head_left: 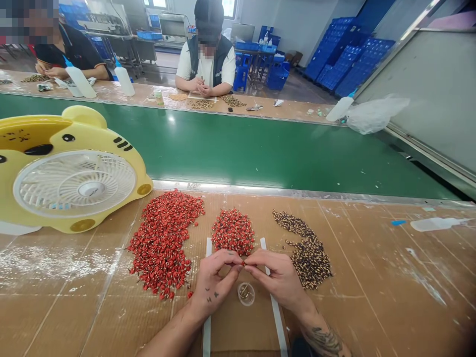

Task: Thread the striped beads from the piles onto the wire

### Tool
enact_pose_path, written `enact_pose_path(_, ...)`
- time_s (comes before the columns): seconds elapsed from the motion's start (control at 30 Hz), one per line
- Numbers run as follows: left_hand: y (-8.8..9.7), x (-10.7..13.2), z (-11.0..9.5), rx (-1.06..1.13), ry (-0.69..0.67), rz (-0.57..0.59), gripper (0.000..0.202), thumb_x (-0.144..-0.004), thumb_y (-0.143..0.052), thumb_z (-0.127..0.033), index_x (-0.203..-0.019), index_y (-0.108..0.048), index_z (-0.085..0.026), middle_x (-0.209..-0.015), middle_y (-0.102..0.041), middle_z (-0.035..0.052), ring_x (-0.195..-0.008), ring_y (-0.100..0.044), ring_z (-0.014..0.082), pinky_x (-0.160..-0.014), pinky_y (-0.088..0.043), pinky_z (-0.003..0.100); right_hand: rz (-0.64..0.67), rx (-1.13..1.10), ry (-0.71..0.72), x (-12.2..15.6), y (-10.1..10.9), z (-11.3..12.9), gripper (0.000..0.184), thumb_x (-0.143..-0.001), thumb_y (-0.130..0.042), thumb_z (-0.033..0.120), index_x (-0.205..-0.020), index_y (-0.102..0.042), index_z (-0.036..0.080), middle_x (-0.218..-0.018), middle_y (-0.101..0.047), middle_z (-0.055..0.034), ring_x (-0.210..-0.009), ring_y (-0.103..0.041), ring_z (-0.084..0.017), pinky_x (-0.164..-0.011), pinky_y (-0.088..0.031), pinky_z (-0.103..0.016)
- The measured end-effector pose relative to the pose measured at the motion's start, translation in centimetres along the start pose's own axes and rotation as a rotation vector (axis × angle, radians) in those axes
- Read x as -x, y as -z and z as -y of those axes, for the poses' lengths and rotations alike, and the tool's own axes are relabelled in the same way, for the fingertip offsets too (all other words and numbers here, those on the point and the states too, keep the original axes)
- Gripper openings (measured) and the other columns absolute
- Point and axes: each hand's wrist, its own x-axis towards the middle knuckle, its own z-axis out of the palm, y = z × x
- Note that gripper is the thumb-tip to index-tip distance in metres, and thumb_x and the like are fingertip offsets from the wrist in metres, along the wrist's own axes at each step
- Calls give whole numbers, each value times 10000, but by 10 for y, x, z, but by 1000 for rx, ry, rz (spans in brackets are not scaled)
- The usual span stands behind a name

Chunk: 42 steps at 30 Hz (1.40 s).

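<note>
Between left hand and right hand, pinched red piece lies crosswise.

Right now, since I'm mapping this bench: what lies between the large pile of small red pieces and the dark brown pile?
In the head view, a smaller mound of red pieces sits between them, flanked by two white strips on the cardboard.
</note>
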Motion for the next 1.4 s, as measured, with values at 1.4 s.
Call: enact_pose_path(1.4, 1, 7, 0, 10, -45, -11, 97, -836, -681, -136, -812, -742, -207, -760, -761, 43, -672, -685, 161, -656, -523, 255, 26, -322, -283, 0, 1, 2, 155, -819, -732, 308, -752, -769, 174, -721, -723, -48, -661, -623, -157, -620, -476, -257)
